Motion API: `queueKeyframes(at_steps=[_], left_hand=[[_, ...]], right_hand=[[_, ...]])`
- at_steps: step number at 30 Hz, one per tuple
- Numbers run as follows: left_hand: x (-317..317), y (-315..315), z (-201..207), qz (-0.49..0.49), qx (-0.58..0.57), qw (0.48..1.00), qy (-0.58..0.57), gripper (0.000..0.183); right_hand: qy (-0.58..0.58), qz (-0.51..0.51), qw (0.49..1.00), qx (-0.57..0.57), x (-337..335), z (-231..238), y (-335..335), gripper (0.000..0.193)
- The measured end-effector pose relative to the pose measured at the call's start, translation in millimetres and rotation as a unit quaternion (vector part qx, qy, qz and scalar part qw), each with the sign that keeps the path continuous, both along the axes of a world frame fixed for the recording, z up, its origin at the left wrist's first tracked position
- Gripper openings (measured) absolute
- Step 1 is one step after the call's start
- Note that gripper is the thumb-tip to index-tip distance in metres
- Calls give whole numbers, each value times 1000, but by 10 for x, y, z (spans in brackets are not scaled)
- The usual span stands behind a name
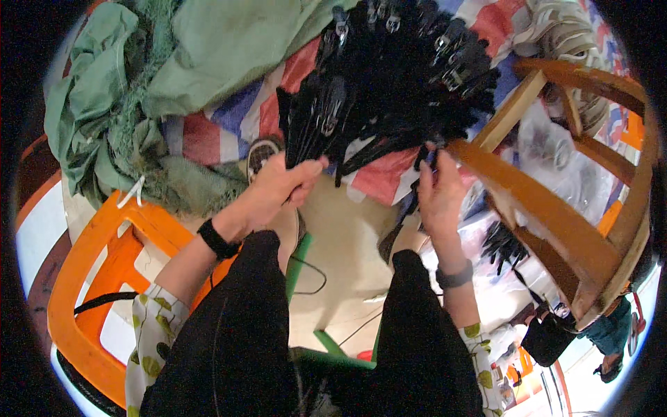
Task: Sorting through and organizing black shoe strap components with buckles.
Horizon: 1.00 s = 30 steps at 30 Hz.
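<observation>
A large heap of black strap-like pieces with shiny, buckle-like ends (403, 76) lies in front of me. My left hand (288, 184) is closed around the lower ends of a black bundle (313, 121) at the heap's left side, its shiny parts pointing away from me. My right hand (442, 194) is at the heap's near right edge. Its fingertips are bent round a thin black strap (422, 158), part of which hangs beside the fingers. The exact kind of these black pieces is hard to make out.
A red, white and blue striped sheet (201, 139) lies beneath the heap. Green cloth (229, 52) is piled at the left, above an orange stool (83, 278). A wooden stool (556, 215) lies at the right near clear plastic (556, 153). Another person (611, 337) is at lower right.
</observation>
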<state>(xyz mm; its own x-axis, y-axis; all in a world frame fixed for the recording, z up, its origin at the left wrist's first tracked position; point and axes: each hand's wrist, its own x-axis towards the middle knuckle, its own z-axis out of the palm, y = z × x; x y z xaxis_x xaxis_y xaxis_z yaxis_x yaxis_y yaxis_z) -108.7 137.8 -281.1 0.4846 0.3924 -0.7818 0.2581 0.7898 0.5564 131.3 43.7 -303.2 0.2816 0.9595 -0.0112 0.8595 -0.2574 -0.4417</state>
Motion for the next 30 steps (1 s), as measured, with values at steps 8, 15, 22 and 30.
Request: queueKeyframes(at_steps=[8, 15, 22, 30], left_hand=[[48, -37, 81, 11, -13, 1000, -12, 16], [6, -22, 36, 38, -18, 999, -35, 17], [75, -45, -55, -18, 28, 996, -84, 26], [148, -167, -48, -44, -66, 984, -157, 25]], right_hand=[[-25, -41, 991, -128, 50, -256, 76, 41], [125, -55, 987, -90, -10, -15, -104, 29], [743, -250, 586, -206, -185, 491, 117, 14], [817, -275, 442, -249, -274, 258, 233, 10]])
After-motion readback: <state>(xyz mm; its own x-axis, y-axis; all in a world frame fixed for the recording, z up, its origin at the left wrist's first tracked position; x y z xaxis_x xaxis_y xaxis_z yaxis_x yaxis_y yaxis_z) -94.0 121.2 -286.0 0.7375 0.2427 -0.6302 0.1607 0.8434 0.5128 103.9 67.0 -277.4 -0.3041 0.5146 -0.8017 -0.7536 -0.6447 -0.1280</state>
